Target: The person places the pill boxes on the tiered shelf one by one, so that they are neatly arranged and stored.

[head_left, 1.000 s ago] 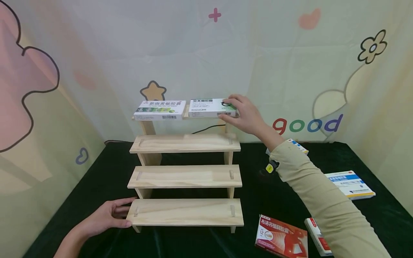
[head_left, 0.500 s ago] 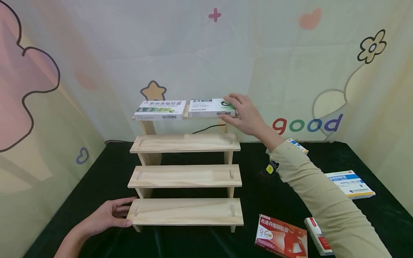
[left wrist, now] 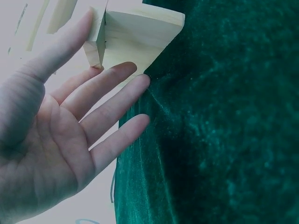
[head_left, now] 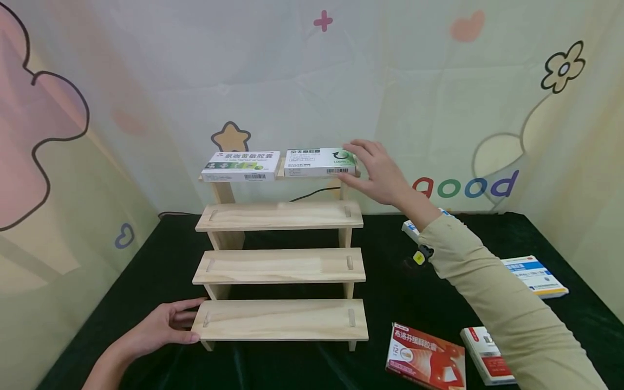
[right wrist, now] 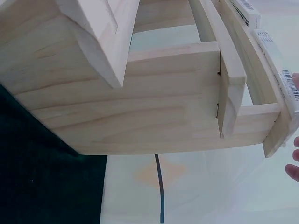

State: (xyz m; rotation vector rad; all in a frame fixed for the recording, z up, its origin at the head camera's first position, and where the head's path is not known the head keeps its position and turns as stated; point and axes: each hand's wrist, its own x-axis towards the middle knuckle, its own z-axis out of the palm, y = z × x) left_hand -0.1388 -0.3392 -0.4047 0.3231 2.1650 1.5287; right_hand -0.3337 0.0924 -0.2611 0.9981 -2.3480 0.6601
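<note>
A stepped wooden display rack (head_left: 280, 319) with several tiers stands on the dark green cloth. My left hand (head_left: 153, 330) pinches the left end of its lowest board, thumb at one edge and index finger at the other; the remaining fingers extend loosely in the left wrist view (left wrist: 70, 126). On the top tier lie two white medicine boxes, a left one (head_left: 241, 167) with a green band and a right one (head_left: 317, 162) with a green logo. My right hand (head_left: 377, 170) is at the right box's right end, fingers spread and relaxed, the thumb tip near its front corner.
Right of the rack lie a red medicine box (head_left: 426, 357), a white-and-red box (head_left: 489, 357) and a blue-and-white box (head_left: 536, 276), with another box (head_left: 411, 230) partly behind the right forearm. A printed curtain (head_left: 302, 70) hangs behind; a black cable (right wrist: 160, 186) runs behind the rack.
My right hand has eased to the right, off the right white box, uncovering more of its logo end. Both white boxes and my left hand stay in place.
</note>
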